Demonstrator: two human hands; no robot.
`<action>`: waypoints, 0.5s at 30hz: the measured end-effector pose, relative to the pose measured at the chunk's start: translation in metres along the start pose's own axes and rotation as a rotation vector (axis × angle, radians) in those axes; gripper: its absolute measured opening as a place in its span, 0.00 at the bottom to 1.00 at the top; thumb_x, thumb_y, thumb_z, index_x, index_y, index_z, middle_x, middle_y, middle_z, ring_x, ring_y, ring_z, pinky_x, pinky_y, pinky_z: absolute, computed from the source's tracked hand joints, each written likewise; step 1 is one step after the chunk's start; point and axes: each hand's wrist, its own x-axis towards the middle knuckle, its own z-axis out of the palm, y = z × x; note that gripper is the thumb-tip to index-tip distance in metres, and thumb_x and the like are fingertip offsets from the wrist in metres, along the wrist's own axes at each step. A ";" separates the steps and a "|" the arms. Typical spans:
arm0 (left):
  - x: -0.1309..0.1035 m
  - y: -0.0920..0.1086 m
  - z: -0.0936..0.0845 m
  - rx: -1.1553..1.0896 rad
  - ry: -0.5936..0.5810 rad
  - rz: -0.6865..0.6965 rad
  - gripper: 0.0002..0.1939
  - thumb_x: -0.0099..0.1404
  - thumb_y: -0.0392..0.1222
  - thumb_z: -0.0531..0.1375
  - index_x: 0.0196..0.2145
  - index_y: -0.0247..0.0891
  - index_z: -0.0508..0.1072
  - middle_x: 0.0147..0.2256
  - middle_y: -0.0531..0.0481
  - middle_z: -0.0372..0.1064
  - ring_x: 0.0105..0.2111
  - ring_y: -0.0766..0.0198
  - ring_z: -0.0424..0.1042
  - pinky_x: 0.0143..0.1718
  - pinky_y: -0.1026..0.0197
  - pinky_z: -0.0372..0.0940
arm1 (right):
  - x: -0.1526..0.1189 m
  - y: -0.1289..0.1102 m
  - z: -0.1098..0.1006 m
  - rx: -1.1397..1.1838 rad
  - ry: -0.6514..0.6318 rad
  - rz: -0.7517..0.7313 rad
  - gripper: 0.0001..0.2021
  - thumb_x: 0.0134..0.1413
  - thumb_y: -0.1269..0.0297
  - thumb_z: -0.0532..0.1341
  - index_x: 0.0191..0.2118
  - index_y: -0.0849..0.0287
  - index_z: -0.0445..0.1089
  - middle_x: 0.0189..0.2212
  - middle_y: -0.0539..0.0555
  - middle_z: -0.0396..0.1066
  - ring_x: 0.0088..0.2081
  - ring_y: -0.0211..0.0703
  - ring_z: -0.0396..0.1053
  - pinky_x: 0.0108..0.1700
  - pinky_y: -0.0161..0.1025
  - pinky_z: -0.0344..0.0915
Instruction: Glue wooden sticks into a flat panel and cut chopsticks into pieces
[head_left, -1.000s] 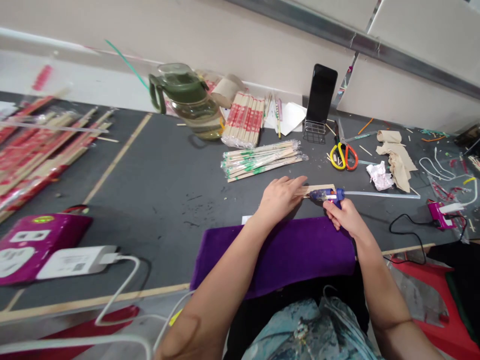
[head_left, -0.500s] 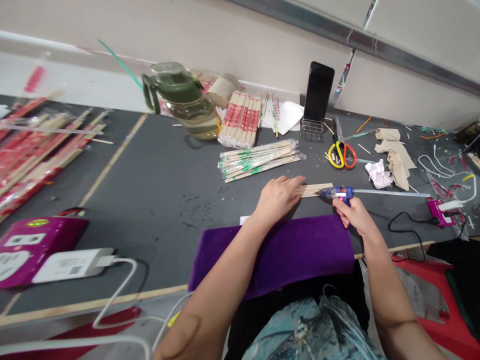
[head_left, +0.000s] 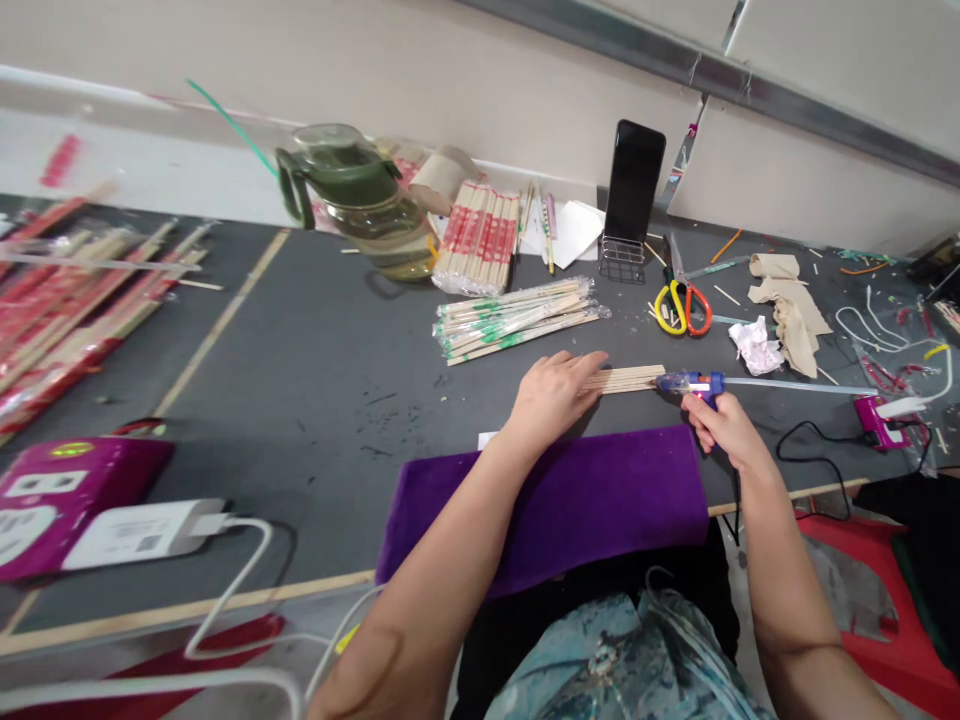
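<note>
My left hand [head_left: 553,392] lies over a flat row of bare wooden chopsticks [head_left: 630,379], its fingers stretched out and pressing on them. The chopsticks rest side by side on the dark table; their left ends are hidden beneath the hand. In my right hand [head_left: 726,430] is a blue hot glue gun [head_left: 694,384], gripped by its handle. Its nozzle points left, at the right ends of the chopsticks. A long clear glue stick [head_left: 799,385] juts from the gun's back. In front of my body a folded purple cloth [head_left: 555,500] covers the table edge.
Green-marked wrapped chopsticks [head_left: 517,320], a red-marked pack [head_left: 476,240] and a jug [head_left: 360,200] stand behind. Further right are a phone [head_left: 634,185] on a wire stand, scissors [head_left: 682,305] and crumpled paper [head_left: 756,347]. Purple power blocks [head_left: 885,422] [head_left: 82,500] with cables lie at both sides.
My right hand has moved the glue gun slightly to the right, so its nozzle is now just off the chopsticks' right ends. My left hand stays on the chopsticks.
</note>
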 end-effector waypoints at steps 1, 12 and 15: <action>0.000 0.000 0.000 -0.002 0.001 -0.001 0.21 0.69 0.40 0.60 0.59 0.41 0.70 0.49 0.44 0.80 0.47 0.49 0.75 0.47 0.52 0.65 | 0.000 0.000 -0.002 -0.001 0.003 0.001 0.26 0.48 0.36 0.68 0.29 0.57 0.65 0.15 0.41 0.57 0.13 0.29 0.53 0.14 0.31 0.57; 0.000 0.000 0.000 0.013 0.006 0.015 0.20 0.69 0.40 0.59 0.58 0.41 0.70 0.48 0.46 0.80 0.46 0.50 0.75 0.45 0.53 0.65 | -0.004 0.002 -0.015 0.011 0.032 0.006 0.28 0.46 0.35 0.68 0.30 0.57 0.65 0.15 0.40 0.56 0.13 0.29 0.52 0.13 0.31 0.56; 0.000 0.000 -0.001 0.006 0.000 0.010 0.20 0.69 0.40 0.60 0.58 0.41 0.70 0.48 0.45 0.80 0.46 0.49 0.75 0.45 0.52 0.65 | -0.004 0.002 -0.018 0.003 0.039 0.004 0.28 0.46 0.35 0.68 0.29 0.58 0.66 0.16 0.41 0.57 0.13 0.29 0.52 0.13 0.31 0.58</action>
